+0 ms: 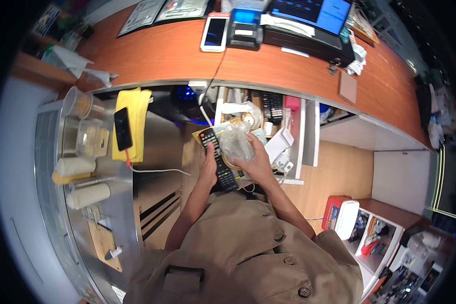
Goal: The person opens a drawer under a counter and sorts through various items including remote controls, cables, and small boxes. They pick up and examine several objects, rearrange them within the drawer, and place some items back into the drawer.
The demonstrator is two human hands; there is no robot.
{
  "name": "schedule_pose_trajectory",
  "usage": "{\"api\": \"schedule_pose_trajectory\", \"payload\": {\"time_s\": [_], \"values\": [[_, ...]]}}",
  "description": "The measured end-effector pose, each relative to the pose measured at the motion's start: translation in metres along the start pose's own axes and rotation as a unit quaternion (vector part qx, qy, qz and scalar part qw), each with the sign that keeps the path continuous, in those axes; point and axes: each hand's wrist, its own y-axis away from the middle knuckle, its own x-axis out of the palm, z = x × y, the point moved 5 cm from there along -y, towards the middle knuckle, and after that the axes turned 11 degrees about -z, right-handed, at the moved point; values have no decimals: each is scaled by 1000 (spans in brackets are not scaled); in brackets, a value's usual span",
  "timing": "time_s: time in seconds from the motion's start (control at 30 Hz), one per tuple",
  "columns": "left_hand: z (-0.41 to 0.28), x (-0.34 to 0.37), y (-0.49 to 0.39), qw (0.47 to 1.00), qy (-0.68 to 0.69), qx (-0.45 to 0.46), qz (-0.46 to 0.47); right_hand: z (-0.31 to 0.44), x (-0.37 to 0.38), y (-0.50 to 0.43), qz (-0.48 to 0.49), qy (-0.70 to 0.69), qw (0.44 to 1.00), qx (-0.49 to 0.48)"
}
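Note:
My left hand (pixel 209 163) holds a long black remote control (pixel 225 174), its thumb lying over the buttons. In my right hand (pixel 255 159) is a crumpled clear plastic bag (pixel 236 141), gripped between thumb and fingers; a yellowish round rim shows just under it. Both hands are over an open white drawer (pixel 301 152) filled with mixed items. Among them lie a second black remote control (pixel 273 107), a white roll (pixel 248 121), a white box (pixel 279 144), a white plug adapter (pixel 283 162) and a pink item (pixel 292 102).
Above the drawer, a wooden counter (pixel 155 57) bears a white phone (pixel 215 32), a card terminal (pixel 245 30) and a laptop (pixel 307 15). To the left, a steel counter (pixel 117 197) holds a black phone (pixel 122 128) on a yellow cloth (pixel 138 114), beside plastic containers (pixel 93 137).

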Motion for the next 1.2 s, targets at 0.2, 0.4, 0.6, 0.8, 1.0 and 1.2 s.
{"api": "schedule_pose_trajectory", "payload": {"time_s": [0.2,0.4,0.6,0.8,1.0,1.2], "values": [[-3,19,18,988,-94,87,81,15,-19,6,45,185,979,-72],[-7,43,32,992,-15,-29,120,13,-36,-3,21,-176,984,27],[5,62,26,989,-30,2,144,23,-86,8,-192,-39,970,-141],[22,50,11,996,-24,-57,68,-24,-167,-4,-336,-197,921,0],[16,34,21,994,68,-77,24,-150,-280,-28,-415,-311,843,142],[1,13,42,994,105,-14,-5,-308,-283,-130,-374,-343,826,248]]}}
